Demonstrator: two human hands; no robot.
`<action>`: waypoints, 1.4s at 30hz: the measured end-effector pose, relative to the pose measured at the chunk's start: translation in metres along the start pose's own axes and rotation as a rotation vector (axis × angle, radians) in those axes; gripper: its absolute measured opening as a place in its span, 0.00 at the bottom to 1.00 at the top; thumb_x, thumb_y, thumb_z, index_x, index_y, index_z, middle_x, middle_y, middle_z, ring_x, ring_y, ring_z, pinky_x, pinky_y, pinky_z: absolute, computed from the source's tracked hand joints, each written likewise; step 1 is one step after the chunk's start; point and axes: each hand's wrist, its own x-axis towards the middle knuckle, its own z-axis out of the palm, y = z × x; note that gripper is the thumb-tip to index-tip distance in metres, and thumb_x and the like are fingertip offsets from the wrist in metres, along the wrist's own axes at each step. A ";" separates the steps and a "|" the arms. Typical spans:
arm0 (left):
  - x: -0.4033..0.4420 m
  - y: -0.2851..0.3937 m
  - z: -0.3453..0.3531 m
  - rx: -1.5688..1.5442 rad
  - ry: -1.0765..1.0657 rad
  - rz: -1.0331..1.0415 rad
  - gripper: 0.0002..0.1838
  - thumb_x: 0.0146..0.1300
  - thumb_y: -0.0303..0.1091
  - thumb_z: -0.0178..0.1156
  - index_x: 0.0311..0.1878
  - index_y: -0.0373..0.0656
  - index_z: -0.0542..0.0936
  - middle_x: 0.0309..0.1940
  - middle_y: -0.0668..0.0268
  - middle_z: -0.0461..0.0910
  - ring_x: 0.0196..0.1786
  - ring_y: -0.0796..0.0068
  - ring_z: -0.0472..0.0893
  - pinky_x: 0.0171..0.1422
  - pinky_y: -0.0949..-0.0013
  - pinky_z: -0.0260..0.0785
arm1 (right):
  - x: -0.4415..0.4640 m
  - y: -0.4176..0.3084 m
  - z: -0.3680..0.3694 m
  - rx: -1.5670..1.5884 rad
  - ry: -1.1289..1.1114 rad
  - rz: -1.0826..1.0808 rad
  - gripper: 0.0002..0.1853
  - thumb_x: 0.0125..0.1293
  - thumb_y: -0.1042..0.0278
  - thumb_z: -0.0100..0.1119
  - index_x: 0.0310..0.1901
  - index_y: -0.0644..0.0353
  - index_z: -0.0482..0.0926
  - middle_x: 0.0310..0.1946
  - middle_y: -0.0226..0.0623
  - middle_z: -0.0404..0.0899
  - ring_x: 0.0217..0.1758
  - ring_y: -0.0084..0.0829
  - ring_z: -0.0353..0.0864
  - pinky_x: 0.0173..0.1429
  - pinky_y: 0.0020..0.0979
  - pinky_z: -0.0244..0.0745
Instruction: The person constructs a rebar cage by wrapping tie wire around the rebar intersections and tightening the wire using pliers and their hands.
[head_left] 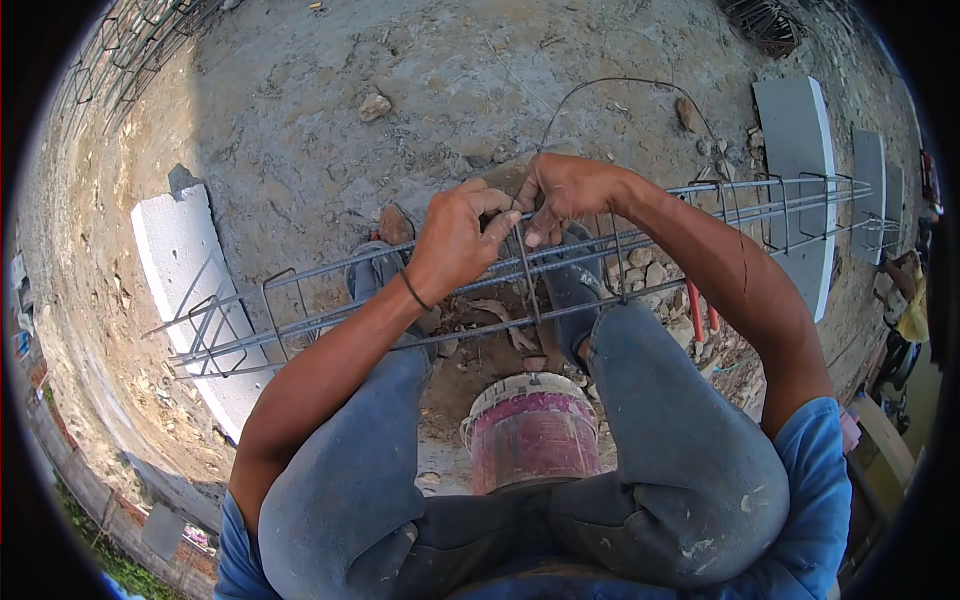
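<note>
A long rebar cage (pixel 480 326) of thin steel bars with bent square stirrups lies across in front of my knees. My left hand (pixel 462 232) is closed at its upper bars, thumb and forefinger pinching a thin wire beside a stirrup (pixel 527 270). Just to the right, my right hand (pixel 568 192) has its fingers curled and closed around the thin binding wire (pixel 622 79). The wire loops up from that hand, bends right and drops past my forearm. Its end between my fingertips is hidden.
White-edged blocks prop the cage, one on the left (pixel 190 260) and one on the right (pixel 800 140). A pink, mortar-stained bucket (pixel 533 437) stands between my legs. Stones (pixel 374 107) dot the dirt ground. Red handles (pixel 695 310) lie near my right knee; more rebar cages (pixel 140 50) are at upper left.
</note>
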 end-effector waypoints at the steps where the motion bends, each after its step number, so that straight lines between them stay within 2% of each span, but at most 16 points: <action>1: 0.001 0.000 0.000 0.007 -0.001 0.000 0.05 0.61 0.28 0.71 0.39 0.39 0.88 0.27 0.59 0.78 0.29 0.63 0.77 0.35 0.60 0.66 | 0.002 0.003 -0.002 0.002 0.001 0.000 0.16 0.52 0.66 0.82 0.39 0.65 0.88 0.29 0.38 0.88 0.30 0.29 0.88 0.35 0.32 0.79; 4: 0.001 -0.002 -0.001 0.016 -0.007 0.001 0.06 0.61 0.28 0.71 0.40 0.39 0.88 0.27 0.59 0.79 0.29 0.64 0.77 0.34 0.60 0.66 | 0.007 0.008 -0.002 0.038 -0.068 0.005 0.17 0.53 0.65 0.82 0.41 0.65 0.89 0.28 0.38 0.88 0.30 0.30 0.89 0.36 0.32 0.80; 10: 0.001 -0.001 -0.001 0.012 -0.002 -0.007 0.06 0.61 0.28 0.71 0.40 0.39 0.88 0.27 0.59 0.79 0.30 0.63 0.78 0.35 0.60 0.67 | 0.002 0.000 0.000 -0.146 0.047 -0.037 0.18 0.51 0.64 0.82 0.40 0.66 0.89 0.27 0.38 0.88 0.30 0.29 0.88 0.35 0.33 0.79; 13: 0.000 -0.001 -0.001 0.011 0.002 -0.003 0.06 0.61 0.28 0.71 0.40 0.39 0.88 0.27 0.59 0.79 0.30 0.62 0.78 0.35 0.60 0.67 | 0.003 0.001 0.001 -0.269 0.076 -0.086 0.18 0.50 0.65 0.81 0.40 0.65 0.89 0.26 0.42 0.87 0.28 0.35 0.87 0.35 0.37 0.79; 15: 0.001 -0.001 0.000 0.009 -0.002 -0.005 0.06 0.61 0.29 0.71 0.40 0.39 0.88 0.27 0.59 0.79 0.30 0.62 0.78 0.36 0.60 0.68 | 0.008 0.007 0.004 -0.618 0.222 -0.297 0.15 0.49 0.68 0.77 0.39 0.64 0.89 0.27 0.49 0.85 0.30 0.47 0.87 0.37 0.43 0.79; 16: 0.000 -0.002 0.000 0.016 -0.002 0.000 0.06 0.61 0.29 0.71 0.40 0.39 0.88 0.27 0.58 0.79 0.30 0.62 0.78 0.36 0.60 0.68 | 0.007 0.007 0.008 -0.613 0.224 -0.296 0.15 0.49 0.68 0.77 0.39 0.64 0.89 0.27 0.49 0.85 0.30 0.47 0.87 0.37 0.43 0.79; 18: 0.002 -0.002 0.000 0.023 -0.005 0.009 0.06 0.61 0.29 0.71 0.40 0.38 0.88 0.27 0.58 0.79 0.30 0.61 0.78 0.36 0.60 0.68 | 0.005 0.007 0.016 -0.712 0.373 -0.371 0.15 0.50 0.64 0.77 0.33 0.68 0.85 0.31 0.54 0.85 0.39 0.59 0.84 0.46 0.50 0.79; 21: 0.001 0.000 -0.001 0.032 -0.001 0.012 0.06 0.61 0.29 0.71 0.40 0.38 0.88 0.28 0.58 0.80 0.31 0.61 0.78 0.37 0.60 0.68 | 0.012 0.018 0.034 -0.785 0.509 -0.287 0.14 0.49 0.67 0.76 0.33 0.68 0.85 0.34 0.57 0.85 0.43 0.58 0.84 0.48 0.52 0.78; 25: 0.000 -0.001 0.000 0.014 0.005 0.002 0.06 0.62 0.30 0.72 0.39 0.39 0.88 0.28 0.59 0.80 0.31 0.63 0.78 0.36 0.61 0.68 | 0.019 0.023 0.021 -0.726 0.424 -0.385 0.11 0.53 0.70 0.73 0.35 0.68 0.85 0.33 0.54 0.86 0.43 0.52 0.87 0.48 0.49 0.79; 27: 0.000 -0.001 0.000 -0.002 0.005 0.002 0.06 0.62 0.30 0.72 0.40 0.40 0.88 0.28 0.59 0.80 0.30 0.63 0.78 0.36 0.61 0.67 | 0.013 0.009 0.006 -0.224 0.058 -0.216 0.15 0.54 0.77 0.70 0.45 0.67 0.85 0.35 0.45 0.88 0.42 0.40 0.89 0.48 0.41 0.81; 30: 0.000 0.001 -0.002 0.013 0.006 0.007 0.06 0.62 0.30 0.72 0.40 0.40 0.88 0.28 0.60 0.80 0.30 0.64 0.78 0.35 0.61 0.67 | 0.017 0.019 -0.008 0.169 -0.028 -0.186 0.13 0.57 0.78 0.68 0.45 0.70 0.85 0.37 0.40 0.89 0.41 0.30 0.87 0.47 0.36 0.81; 31: 0.000 0.003 -0.002 0.044 0.008 0.010 0.06 0.62 0.31 0.72 0.40 0.40 0.88 0.28 0.60 0.80 0.29 0.63 0.78 0.35 0.61 0.67 | 0.015 0.018 -0.011 0.169 -0.030 -0.184 0.13 0.57 0.78 0.68 0.45 0.70 0.85 0.37 0.40 0.89 0.41 0.30 0.87 0.47 0.36 0.81; 33: -0.002 0.004 -0.003 0.073 0.017 0.009 0.06 0.62 0.31 0.72 0.40 0.40 0.89 0.28 0.61 0.80 0.29 0.63 0.78 0.34 0.61 0.67 | 0.011 0.015 -0.017 0.633 0.012 -0.101 0.12 0.56 0.81 0.67 0.43 0.72 0.85 0.39 0.41 0.89 0.41 0.30 0.87 0.47 0.33 0.81; 37: -0.004 0.002 0.003 0.053 0.080 0.048 0.07 0.63 0.29 0.71 0.41 0.38 0.86 0.29 0.59 0.83 0.28 0.66 0.81 0.34 0.64 0.70 | 0.001 0.001 0.003 0.348 0.203 -0.164 0.10 0.58 0.82 0.64 0.42 0.71 0.85 0.40 0.42 0.89 0.42 0.32 0.88 0.46 0.33 0.81; 39: -0.006 0.000 0.004 -0.035 0.125 0.038 0.07 0.63 0.28 0.71 0.41 0.37 0.85 0.29 0.57 0.84 0.28 0.67 0.82 0.35 0.65 0.71 | -0.007 -0.005 0.018 0.068 0.448 -0.181 0.11 0.59 0.81 0.61 0.43 0.68 0.86 0.38 0.46 0.89 0.41 0.36 0.89 0.44 0.36 0.81; 42: -0.005 0.002 -0.001 -0.002 0.102 0.026 0.06 0.65 0.27 0.68 0.42 0.36 0.82 0.29 0.59 0.85 0.28 0.71 0.84 0.35 0.65 0.73 | -0.019 -0.011 0.037 -0.104 0.628 -0.246 0.13 0.58 0.83 0.59 0.44 0.64 0.87 0.37 0.49 0.89 0.38 0.42 0.90 0.45 0.38 0.81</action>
